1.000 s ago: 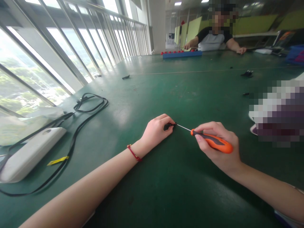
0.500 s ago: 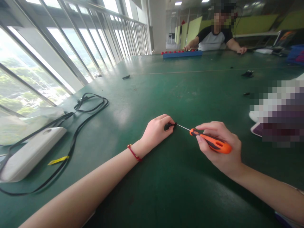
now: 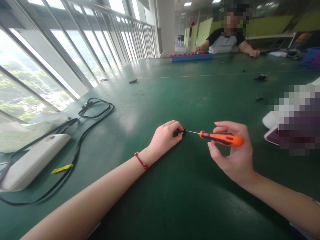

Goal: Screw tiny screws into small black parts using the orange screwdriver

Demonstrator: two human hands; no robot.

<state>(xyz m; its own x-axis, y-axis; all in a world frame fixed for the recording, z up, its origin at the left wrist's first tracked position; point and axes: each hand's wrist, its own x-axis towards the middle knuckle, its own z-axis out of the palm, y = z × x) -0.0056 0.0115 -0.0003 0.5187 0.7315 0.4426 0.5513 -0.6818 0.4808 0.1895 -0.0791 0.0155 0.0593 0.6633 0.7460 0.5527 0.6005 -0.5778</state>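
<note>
My left hand [image 3: 165, 137] rests on the green tabletop [image 3: 160, 193], closed in a pinch around a small black part [image 3: 176, 132]. Fingers hide much of that part, so its kind is unclear. An orange and black screwdriver [image 3: 222, 138] lies nearly level in my right hand [image 3: 238, 163], its thin shaft pointing left. The shaft's tip meets the end of the black part at my left fingertips. My right thumb stands a little off the handle, below it, while the fingers are behind and above it.
A white power strip [image 3: 35, 163] and a looped black cable [image 3: 80, 143] lie on the left. Small black pieces [image 3: 261, 77] are scattered at the far right. Across the table, a person [image 3: 226, 41] sits behind a blue rack [image 3: 192, 57] with red pieces. A pixelated object [image 3: 297, 120] stands at the right.
The screwdriver's handle has swung up to lie flatter, its tip still at the black part. My right thumb and fingers have spread around the handle. My left hand has stayed still.
</note>
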